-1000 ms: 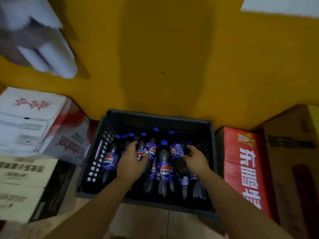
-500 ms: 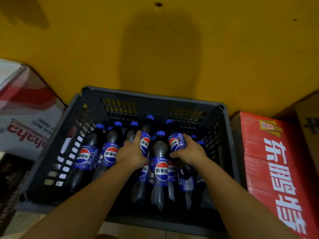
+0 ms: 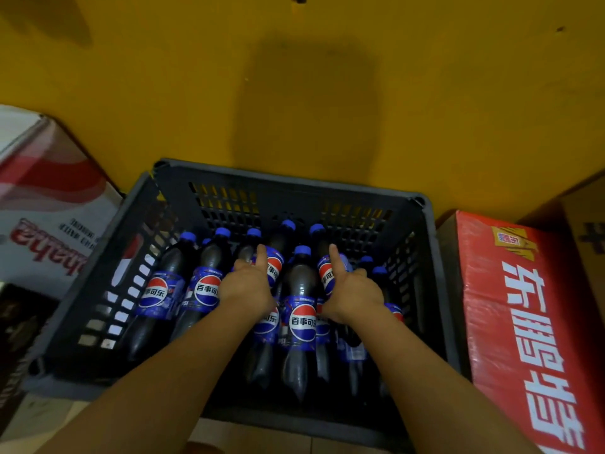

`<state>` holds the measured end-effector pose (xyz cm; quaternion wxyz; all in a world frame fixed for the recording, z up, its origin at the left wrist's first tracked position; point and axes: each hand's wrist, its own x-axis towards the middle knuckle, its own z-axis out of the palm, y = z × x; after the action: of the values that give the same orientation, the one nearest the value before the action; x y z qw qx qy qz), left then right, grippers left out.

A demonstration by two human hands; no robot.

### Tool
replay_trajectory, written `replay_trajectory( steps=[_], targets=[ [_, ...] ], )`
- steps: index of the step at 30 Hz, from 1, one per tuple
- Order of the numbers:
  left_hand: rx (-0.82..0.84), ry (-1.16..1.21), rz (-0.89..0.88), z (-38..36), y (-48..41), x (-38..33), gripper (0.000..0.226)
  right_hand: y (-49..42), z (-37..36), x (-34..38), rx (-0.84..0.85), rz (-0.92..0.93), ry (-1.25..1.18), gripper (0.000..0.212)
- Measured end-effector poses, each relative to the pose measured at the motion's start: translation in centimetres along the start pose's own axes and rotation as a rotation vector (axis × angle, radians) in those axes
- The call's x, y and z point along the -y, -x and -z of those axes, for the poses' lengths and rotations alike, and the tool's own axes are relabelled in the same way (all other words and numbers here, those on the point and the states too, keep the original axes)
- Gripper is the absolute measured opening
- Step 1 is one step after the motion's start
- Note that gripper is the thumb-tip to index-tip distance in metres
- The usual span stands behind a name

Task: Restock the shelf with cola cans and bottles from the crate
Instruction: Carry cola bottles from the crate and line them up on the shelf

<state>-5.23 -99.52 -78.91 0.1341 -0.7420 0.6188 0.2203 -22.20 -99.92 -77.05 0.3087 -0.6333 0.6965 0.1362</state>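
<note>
Leaning in over the dark plastic crate (image 3: 294, 178), set against a yellow wall (image 3: 196, 93) between a red carton (image 3: 523, 322) on the right and a white-and-red carton (image 3: 49, 208) on the left. Reaching down with both arms among the cola bottles (image 3: 204, 290), blue-capped and lying slanted with caps toward the wall.

Compared with a second ago: closer to the crate, and no longer merely touching the pile. Has wrapped the left hand (image 3: 245, 286) over the left bottle (image 3: 276, 265), with the thumb stretched up beside its label and the fingers curled under, out of sight. Has done likewise with the right hand (image 3: 355, 296) on the right bottle (image 3: 325, 273); since half a second ago, has slid that thumb up across the label toward the neck. Looks like a firm clasp on each side, though cannot confirm it fully with the fingers hidden.

Not lifted yet: finding both caps at much the same spots against the crate's far side as half a second ago.

For the task: finished choosing and gripping, about to draw two bottles out together. Yet to carry them to the shelf, nowhere in view here. Seeing no cans in the crate. Worth pulling up along the slant, to avoid dragging the centre bottle (image 3: 302, 319) lying between the hands.
</note>
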Motion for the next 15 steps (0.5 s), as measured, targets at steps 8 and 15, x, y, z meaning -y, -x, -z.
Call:
replay_trajectory(
  steps=[8,15],
  targets=[
    [-0.051,0.671,0.015,0.1,2.0,1.9,0.101,2.1,0.2,-3.1,-0.089,0.011,-0.639,0.118],
    [-0.193,1.18,0.026,5.6,9.6,1.1,0.097,8.4,4.1,-2.3,-0.208,0.061,-0.996,0.116]
  ],
)
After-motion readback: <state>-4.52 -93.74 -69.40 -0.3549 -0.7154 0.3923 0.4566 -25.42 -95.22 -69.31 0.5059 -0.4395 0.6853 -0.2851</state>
